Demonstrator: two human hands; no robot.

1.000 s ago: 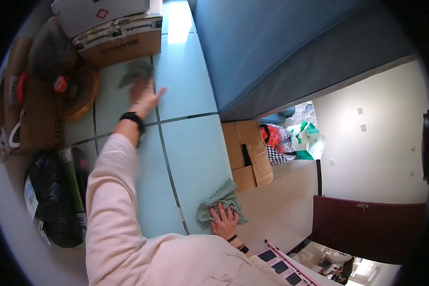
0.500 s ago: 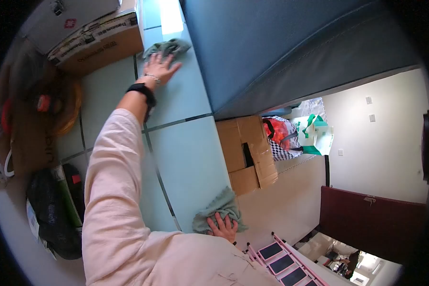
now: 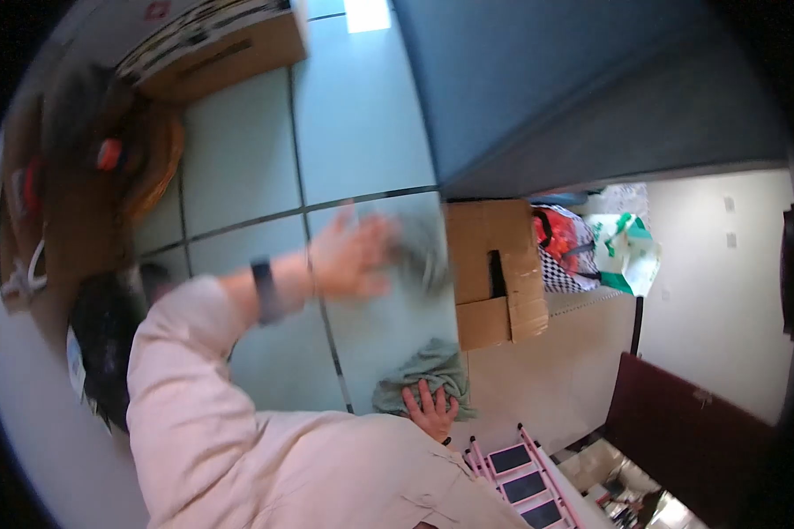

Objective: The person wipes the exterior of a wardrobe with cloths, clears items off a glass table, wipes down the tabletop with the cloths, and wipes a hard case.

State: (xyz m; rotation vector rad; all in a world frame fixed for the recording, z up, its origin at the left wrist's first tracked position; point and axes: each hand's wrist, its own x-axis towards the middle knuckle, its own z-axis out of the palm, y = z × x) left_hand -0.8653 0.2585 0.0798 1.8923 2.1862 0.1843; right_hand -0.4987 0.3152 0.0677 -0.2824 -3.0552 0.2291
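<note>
My left hand (image 3: pixel 353 253), blurred by motion, is over the pale tiled floor (image 3: pixel 238 167) with its fingers spread. Its fingertips are right at a grey-green cloth (image 3: pixel 422 251), which is also smeared. A dark watch sits on that wrist. Closer to my body, my right hand (image 3: pixel 430 410) lies flat on a second grey-green cloth (image 3: pixel 437 366), which is crumpled on the tiles. The fingers of that hand are stretched out and apart.
A dark blue-grey padded panel (image 3: pixel 573 88) borders the tiles. Beside them are a cardboard box (image 3: pixel 481 264), a checked bag (image 3: pixel 565 256) and a green-white bag (image 3: pixel 626 251). More boxes (image 3: pixel 229 57) and a black bag (image 3: pixel 101 344) line the left. A pink step ladder (image 3: pixel 520 480) is lower right.
My left hand and its cloth have swept back toward my body and to the right. My right hand stays on its cloth. The view has shifted slightly.
</note>
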